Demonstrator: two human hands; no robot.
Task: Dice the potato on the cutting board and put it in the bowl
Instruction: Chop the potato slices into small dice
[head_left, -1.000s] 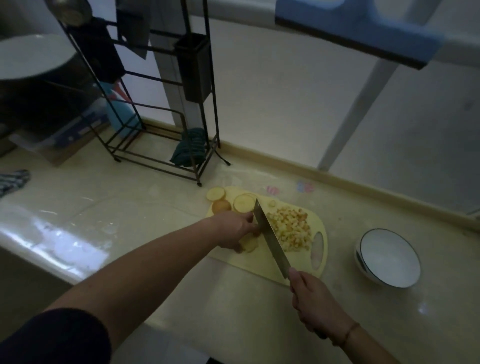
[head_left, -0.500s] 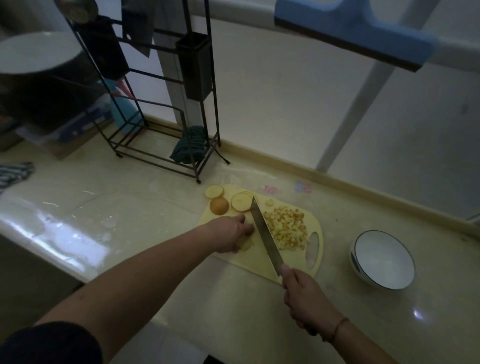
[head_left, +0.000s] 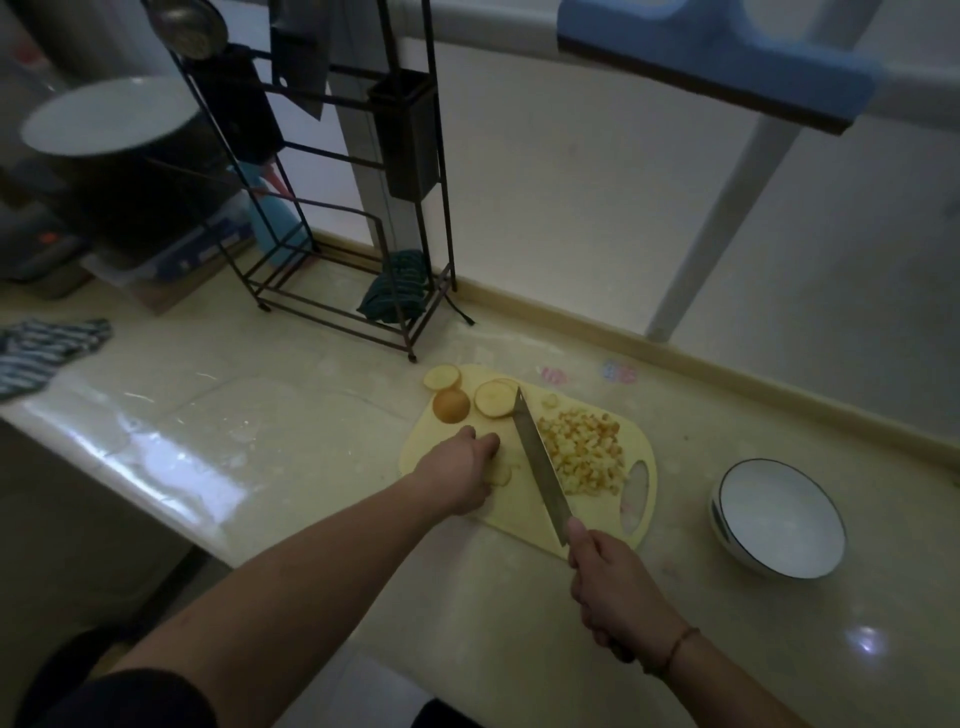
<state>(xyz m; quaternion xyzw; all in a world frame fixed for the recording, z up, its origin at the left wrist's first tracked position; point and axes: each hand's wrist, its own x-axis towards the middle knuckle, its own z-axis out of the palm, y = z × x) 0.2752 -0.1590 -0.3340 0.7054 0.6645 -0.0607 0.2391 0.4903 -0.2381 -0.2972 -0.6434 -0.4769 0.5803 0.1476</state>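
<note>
right hand (head_left: 613, 587) grips knife (head_left: 540, 467); left hand (head_left: 462, 467) curled on potato piece (head_left: 501, 474), apparently; no legible writing

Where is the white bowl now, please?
The white round bowl with a dark rim sits on the beige counter, right of the yellow cutting board.

Single head-worn wide-angle view, looking forward and down from above the counter (head_left: 291, 415). Cutting board (head_left: 524, 512) sits near frame centre, both forearms entering from bottom edge. Wall fills the top. No second view.
</note>
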